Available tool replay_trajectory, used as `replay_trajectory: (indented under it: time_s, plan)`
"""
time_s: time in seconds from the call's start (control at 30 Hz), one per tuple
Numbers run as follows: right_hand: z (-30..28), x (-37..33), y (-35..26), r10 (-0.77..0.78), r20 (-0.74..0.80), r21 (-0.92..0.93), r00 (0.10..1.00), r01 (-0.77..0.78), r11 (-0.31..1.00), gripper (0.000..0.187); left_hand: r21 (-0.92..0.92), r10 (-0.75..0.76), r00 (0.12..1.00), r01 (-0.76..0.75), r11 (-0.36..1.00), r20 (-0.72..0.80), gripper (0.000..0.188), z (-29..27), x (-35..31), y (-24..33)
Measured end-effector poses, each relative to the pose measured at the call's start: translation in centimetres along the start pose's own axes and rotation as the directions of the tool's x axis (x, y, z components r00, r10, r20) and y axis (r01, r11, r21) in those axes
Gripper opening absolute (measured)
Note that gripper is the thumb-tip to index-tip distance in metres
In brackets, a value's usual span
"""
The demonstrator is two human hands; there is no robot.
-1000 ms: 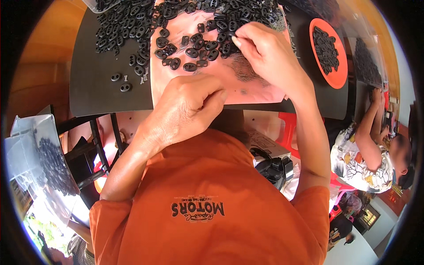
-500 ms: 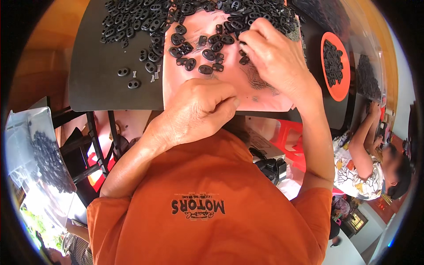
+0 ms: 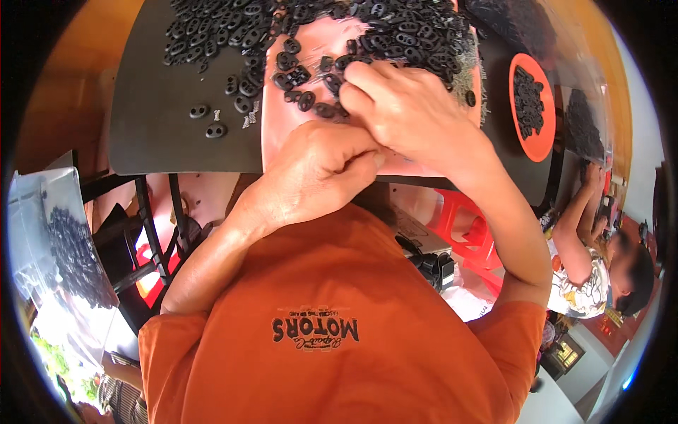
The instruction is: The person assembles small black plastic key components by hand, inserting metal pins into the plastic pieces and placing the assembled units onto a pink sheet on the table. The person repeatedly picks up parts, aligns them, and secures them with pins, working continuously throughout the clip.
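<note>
My left hand (image 3: pixel 318 161) is curled closed at the near edge of the pink sheet (image 3: pixel 279 145); whatever sits inside its fingers is hidden. Just beyond it, my right hand (image 3: pixel 406 106) reaches in with fingers bent together, its fingertips close to several black two-hole cord locks (image 3: pixel 305 101). I cannot make out what those fingertips hold. A large heap of cord locks (image 3: pixel 409 35) covers the far side of the sheet. Small metal springs (image 3: pixel 466 67) lie thickly at the heap's right.
The dark table (image 3: pixel 169 145) carries another heap of cord locks (image 3: pixel 212 32) at far left, with loose springs (image 3: pixel 247 120) nearby. An orange dish (image 3: pixel 544 145) of small black parts stands right. Clear bags (image 3: pixel 53 187) of black parts hang left. Another person (image 3: pixel 579 268) works at far right.
My right hand has moved left and nearer, from the heap's edge to just above my left hand, now covering some loose cord locks. My left hand stays nearly where it was.
</note>
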State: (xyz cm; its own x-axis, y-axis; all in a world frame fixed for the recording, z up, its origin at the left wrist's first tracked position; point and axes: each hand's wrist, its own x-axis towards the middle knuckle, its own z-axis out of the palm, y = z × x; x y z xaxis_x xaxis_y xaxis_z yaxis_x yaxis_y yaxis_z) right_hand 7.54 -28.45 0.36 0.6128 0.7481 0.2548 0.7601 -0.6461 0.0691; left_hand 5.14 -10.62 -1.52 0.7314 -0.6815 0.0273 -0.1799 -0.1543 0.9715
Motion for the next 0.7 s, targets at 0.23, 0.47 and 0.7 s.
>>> replay_trajectory:
  time_s: [0.23, 0.47, 0.7]
  plan:
    - [-1.9, -1.1, -0.1, 0.279, 0.055, 0.363, 0.959, -0.279, 0.889, 0.009, -0.016, -0.082, 0.991, 0.081, 0.997, -0.106, 0.014, -0.7, -0.5, 1.8]
    - [-4.6, -2.5, -1.5, 0.269, 0.158, 0.739, 0.950, -0.295, 0.606, 0.013, 0.019, 0.002, 0.995, -0.001, 1.000, -0.097, 0.020, -1.1, 0.0, 2.9]
    - [-3.7, -3.3, -3.9, 0.257, 0.073, 0.807, 0.964, -0.208, 0.552, 0.020, -0.475, -0.313, 0.926, 0.376, 0.796, 0.209, 0.029, -1.6, -2.0, 2.9]
